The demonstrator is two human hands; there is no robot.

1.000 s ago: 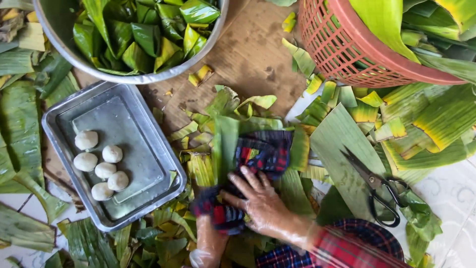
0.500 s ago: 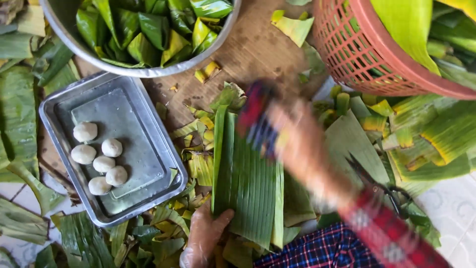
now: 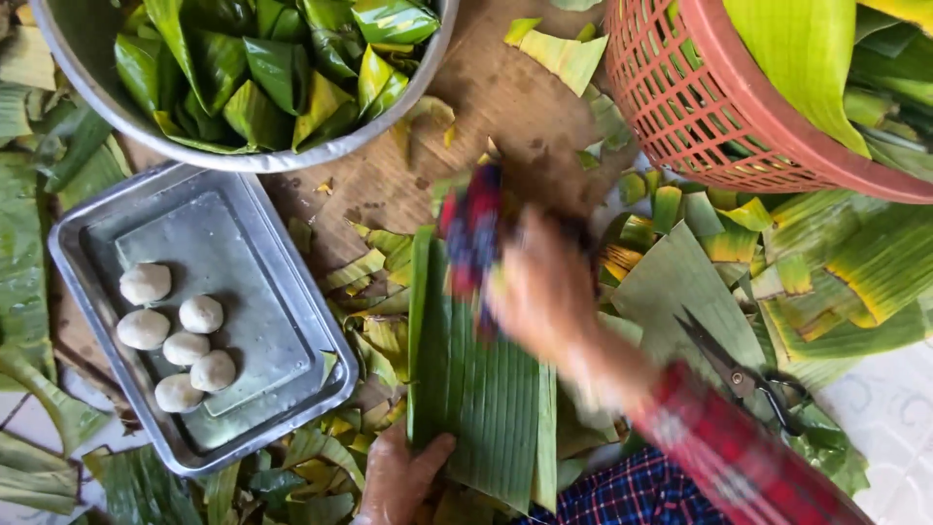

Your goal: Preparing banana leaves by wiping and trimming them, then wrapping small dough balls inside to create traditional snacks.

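Observation:
A long strip of green banana leaf (image 3: 478, 389) lies lengthwise in front of me. My left hand (image 3: 400, 478) presses its near end down, thumb on the leaf. My right hand (image 3: 544, 292), blurred by motion, is over the leaf's far half and grips a red and blue checked cloth (image 3: 473, 238) that rests on the leaf. To the left stands a metal tray (image 3: 282, 292) with several white dough balls (image 3: 179, 338).
A metal bowl (image 3: 243, 156) of folded leaves stands at the far left, a red plastic basket (image 3: 700, 107) of leaves at the far right. Black scissors (image 3: 743, 374) lie on leaf pieces to the right. Leaf scraps (image 3: 369, 282) are strewn about.
My right hand has swept the cloth from the leaf's near end to its far end. My left hand has come to hold down the near end.

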